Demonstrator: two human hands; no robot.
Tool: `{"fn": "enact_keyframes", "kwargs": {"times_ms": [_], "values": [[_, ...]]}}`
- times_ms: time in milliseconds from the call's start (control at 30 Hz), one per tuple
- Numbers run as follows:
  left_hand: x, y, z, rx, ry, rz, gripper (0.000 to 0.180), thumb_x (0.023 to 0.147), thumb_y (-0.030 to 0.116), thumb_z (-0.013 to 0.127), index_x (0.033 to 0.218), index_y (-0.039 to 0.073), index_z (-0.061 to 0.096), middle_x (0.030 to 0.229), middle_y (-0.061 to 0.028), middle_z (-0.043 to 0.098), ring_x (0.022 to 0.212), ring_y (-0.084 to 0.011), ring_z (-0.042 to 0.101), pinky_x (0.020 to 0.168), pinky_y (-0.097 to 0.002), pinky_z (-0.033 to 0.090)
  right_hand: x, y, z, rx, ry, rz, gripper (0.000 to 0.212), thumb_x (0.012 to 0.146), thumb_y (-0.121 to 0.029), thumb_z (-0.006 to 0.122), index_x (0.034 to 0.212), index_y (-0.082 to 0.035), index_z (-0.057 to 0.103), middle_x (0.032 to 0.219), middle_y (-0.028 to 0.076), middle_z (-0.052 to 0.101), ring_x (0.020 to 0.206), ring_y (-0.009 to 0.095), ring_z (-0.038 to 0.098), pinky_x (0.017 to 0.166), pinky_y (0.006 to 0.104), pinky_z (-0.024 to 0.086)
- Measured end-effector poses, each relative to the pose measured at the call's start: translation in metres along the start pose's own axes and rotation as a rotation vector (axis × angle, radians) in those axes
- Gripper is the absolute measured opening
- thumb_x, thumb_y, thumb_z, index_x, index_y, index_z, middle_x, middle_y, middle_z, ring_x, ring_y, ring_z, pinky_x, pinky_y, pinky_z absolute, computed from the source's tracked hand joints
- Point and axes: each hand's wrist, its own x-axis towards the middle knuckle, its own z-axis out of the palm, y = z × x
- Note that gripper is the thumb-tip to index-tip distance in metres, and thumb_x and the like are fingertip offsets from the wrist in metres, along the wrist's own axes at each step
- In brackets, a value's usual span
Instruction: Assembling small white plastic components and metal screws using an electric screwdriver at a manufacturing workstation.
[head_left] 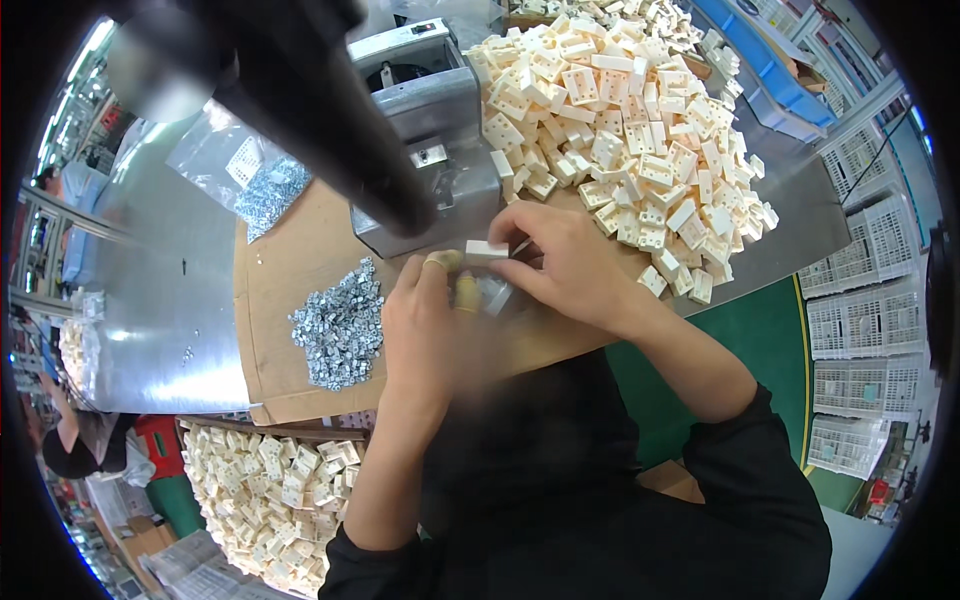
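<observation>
Pinching a small cream block (487, 250) between thumb and forefinger, the right hand (565, 262) sits just off the near right corner of the grey metal machine (440, 165), which serves as the landmark here. The block lies in front of the machine's near side, above the cardboard sheet (270, 330), with its long axis running left to right, roughly along that near side. Its right end is at the right fingertips, so the right hand is the nearer one; its left end points toward the left hand (415, 320), whose thumb and forefinger wear yellowish covers. Those covered fingertips are bent in close beside the block's left end, but whether they touch it or grip something small, I cannot tell. A pale, plain-looking side of the block faces up; any holes are too small or hidden to make out. Nearer the person and left of the machine lies a heap of small metal pieces (340, 325), a clear bag (265, 185) rests to its left, and a large pile of cream blocks (640, 130) spreads to its right.
</observation>
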Motion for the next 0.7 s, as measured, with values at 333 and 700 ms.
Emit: {"fn": "enact_keyframes", "kwargs": {"times_ms": [333, 700], "values": [[-0.010, -0.003, -0.001, -0.012, 0.031, 0.033, 0.015, 0.085, 0.004, 0.074, 0.099, 0.000, 0.071, 0.087, -0.0119, 0.066, 0.062, -0.0245, 0.061, 0.059, -0.0365, 0.049, -0.001, 0.000, 0.000, -0.124, 0.033, -0.185, 0.019, 0.087, -0.010, 0.076, 0.102, 0.000, 0.070, 0.093, 0.012, 0.070, 0.076, 0.022, 0.073, 0.068, 0.0322, 0.057], [-0.003, 0.004, -0.010, -0.006, -0.015, -0.204, 0.015, 0.076, 0.010, 0.077, 0.088, 0.004, 0.073, 0.086, -0.0127, 0.066, 0.078, -0.0341, 0.068, 0.068, -0.0423, 0.053, -0.007, -0.007, 0.000, -0.178, -0.007, -0.328, 0.022, 0.083, -0.010, 0.078, 0.104, -0.003, 0.073, 0.090, 0.011, 0.067, 0.076, 0.027, 0.067, 0.068, 0.0372, 0.055]]}}
